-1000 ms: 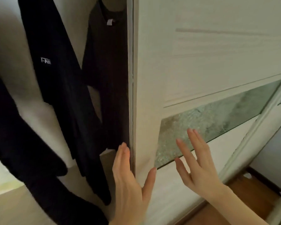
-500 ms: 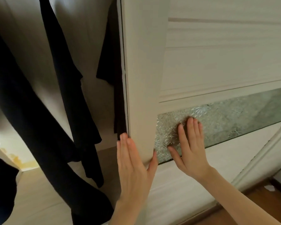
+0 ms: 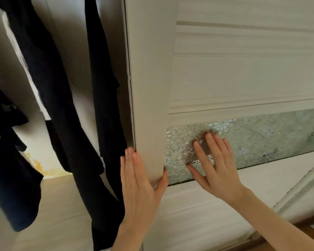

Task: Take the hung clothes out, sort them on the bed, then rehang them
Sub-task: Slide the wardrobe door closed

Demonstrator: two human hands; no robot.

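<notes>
A pale, wood-grained sliding door [image 3: 243,78] of a wardrobe fills the right side of the view. A band of frosted glass [image 3: 272,136] with white flower patterns crosses it low down. The door's upright edge strip [image 3: 149,87] runs down the middle of the picture. To its left the wardrobe stands open, showing a light back wall [image 3: 71,42] with a yellowish stain [image 3: 42,167] near its foot and a beige bottom board [image 3: 58,214]. At the lower right corner a sliver of brown wooden floor [image 3: 312,230] shows past a second pale frame [image 3: 301,187].

The hung clothes [image 3: 62,115] are inside the open wardrobe: 3 dark garments hang there. 1 long piece is beside the door edge, 1 is in the middle and 1 is at the far left. Their hangers are out of view.

The left hand [image 3: 140,187] is flat, its 4 fingers straight and close together against the inner side of the edge strip, while the thumb lies on the strip's front face. The right hand [image 3: 216,165] is flat as well, fingers slightly spread, palm and fingers pressed on the frosted glass. Neither hand holds anything, and neither touches the clothes.
</notes>
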